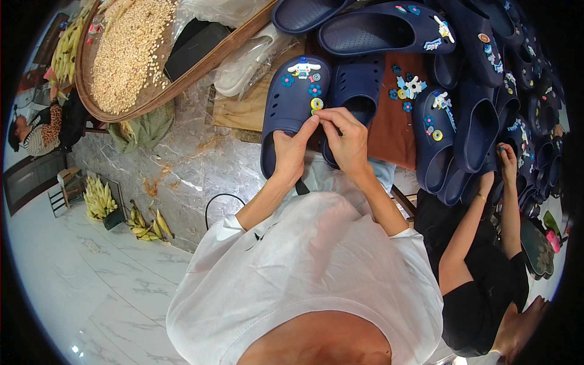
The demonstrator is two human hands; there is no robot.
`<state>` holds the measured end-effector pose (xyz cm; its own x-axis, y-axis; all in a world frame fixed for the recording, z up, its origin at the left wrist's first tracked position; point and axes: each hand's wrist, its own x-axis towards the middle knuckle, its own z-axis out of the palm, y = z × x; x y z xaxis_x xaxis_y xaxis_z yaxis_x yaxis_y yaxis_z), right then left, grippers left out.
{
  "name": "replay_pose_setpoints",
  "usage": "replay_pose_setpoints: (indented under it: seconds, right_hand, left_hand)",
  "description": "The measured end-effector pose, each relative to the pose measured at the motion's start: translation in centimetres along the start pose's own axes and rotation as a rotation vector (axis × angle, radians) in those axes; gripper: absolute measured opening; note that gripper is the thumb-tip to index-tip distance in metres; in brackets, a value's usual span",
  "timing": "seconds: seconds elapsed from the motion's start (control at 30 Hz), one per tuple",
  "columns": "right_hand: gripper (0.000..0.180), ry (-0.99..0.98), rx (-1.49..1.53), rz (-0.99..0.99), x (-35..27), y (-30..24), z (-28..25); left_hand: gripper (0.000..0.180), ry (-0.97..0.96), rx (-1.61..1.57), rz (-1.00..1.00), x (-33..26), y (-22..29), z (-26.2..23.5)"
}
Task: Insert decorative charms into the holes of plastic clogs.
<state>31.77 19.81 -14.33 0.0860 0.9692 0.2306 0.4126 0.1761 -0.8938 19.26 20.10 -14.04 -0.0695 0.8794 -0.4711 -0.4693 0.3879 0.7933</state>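
Observation:
In front of me a navy clog [285, 104] lies toe away, with a white character charm, blue flower charms and a yellow ring charm [316, 103] on its upper. My left hand [290, 152] grips this clog near its opening, thumb stretched up toward the charms; its other fingers are mostly hidden. My right hand [347, 137] pinches at the clog's upper just below the yellow ring, over a small green-yellow charm mostly covered by the fingertips. A second navy clog [358, 76] sits close on the right, partly behind my right hand. Several loose charms [410, 88] lie on a brown surface [392, 137].
Many decorated navy clogs [435, 137] pile up at the right, where a co-worker's hands [508, 161] handle them. A woven tray of corn kernels [131, 61] stands at far left. Beside it lies a bagged white shoe [240, 70]. Corn cobs [100, 199] are on the floor.

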Motion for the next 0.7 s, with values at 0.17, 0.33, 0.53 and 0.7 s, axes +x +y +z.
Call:
replay_pose_setpoints:
  seconds: [0.17,0.33,0.53,0.7]
  right_hand:
    - [0.017,-0.098,0.152,0.222,0.2,0.2,-0.3]
    - [0.018,-0.113,0.485,0.366,-0.3,0.9,-0.2]
    - [0.018,-0.111,0.368,0.347,-0.1,0.9,-1.1]
    - [0.018,-0.061,0.154,0.264,0.6,0.5,-1.4]
  left_hand:
    - [0.046,0.045,0.084,-0.004,0.1,-0.2,0.0]
    - [0.048,0.087,0.096,0.011,-0.1,-0.3,0.1]
    - [0.048,0.135,0.137,0.086,-0.1,-0.6,0.4]
    - [0.044,0.136,0.256,0.151,-0.3,-0.4,0.2]
